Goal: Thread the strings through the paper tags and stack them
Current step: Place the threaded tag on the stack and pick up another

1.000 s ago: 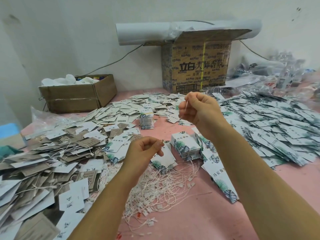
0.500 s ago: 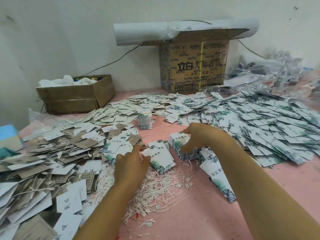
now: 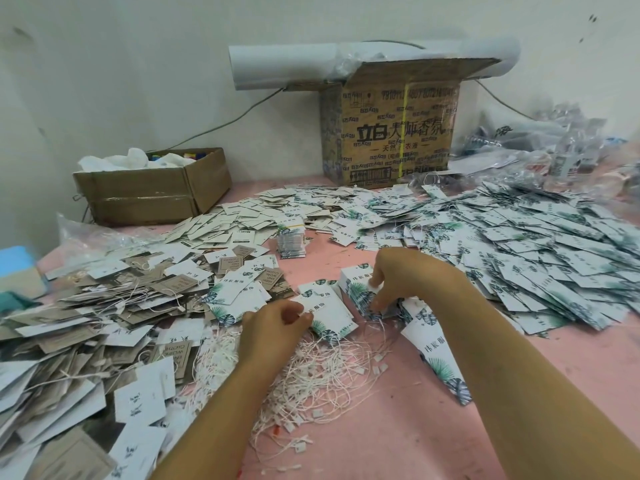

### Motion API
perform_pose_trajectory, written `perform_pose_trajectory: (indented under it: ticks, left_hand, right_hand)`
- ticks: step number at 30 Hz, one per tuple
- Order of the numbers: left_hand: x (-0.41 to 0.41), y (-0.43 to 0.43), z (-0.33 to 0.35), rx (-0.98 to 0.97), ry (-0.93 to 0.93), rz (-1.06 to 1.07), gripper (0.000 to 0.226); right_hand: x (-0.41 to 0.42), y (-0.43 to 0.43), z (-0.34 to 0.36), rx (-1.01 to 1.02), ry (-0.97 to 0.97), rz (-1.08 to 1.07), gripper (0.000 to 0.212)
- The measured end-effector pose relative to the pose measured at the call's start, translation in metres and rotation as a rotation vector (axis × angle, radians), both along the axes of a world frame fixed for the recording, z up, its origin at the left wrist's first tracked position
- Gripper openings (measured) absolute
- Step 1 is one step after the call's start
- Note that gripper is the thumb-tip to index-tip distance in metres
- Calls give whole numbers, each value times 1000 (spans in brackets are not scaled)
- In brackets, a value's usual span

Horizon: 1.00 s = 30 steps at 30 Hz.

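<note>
Your left hand (image 3: 273, 322) has a pinching grip on a leaf-print tag (image 3: 332, 318) lying by the loose strings (image 3: 311, 372) on the worktop (image 3: 415, 431). Your right hand (image 3: 405, 278) clasps the tag stack (image 3: 356, 284). This looks like tag-picking; next, tease out one string.

The table (image 3: 433, 427) was pink, the strings (image 3: 311, 375) at six o'clock white, the tags (image 3: 519, 244) at two o'clock white with green leaf prints, the labels (image 3: 104, 306) at nine o'clock grey-brown, and the box (image 3: 391, 133) at twelve o'clock brown with black lettering.
</note>
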<state>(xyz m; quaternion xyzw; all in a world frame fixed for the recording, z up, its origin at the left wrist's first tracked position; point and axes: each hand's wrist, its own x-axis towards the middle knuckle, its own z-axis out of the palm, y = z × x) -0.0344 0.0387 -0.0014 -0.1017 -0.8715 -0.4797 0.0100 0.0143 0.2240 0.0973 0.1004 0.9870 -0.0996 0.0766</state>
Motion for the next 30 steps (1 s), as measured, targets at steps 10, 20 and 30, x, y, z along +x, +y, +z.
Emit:
perform_pose_trajectory:
  ticks: [10,20,30]
  left_hand:
    - [12,11,-3,-629,420,-213,71]
    - [14,11,9,-762,427,-323,57]
    - [25,17,23,-992,755,-345,32]
  right_hand:
    - [-4,1,-2,-15,23,21,41]
    - [-3,5,-2,-54,48,61,27]
    - [-9,-3,0,59,228,178,43]
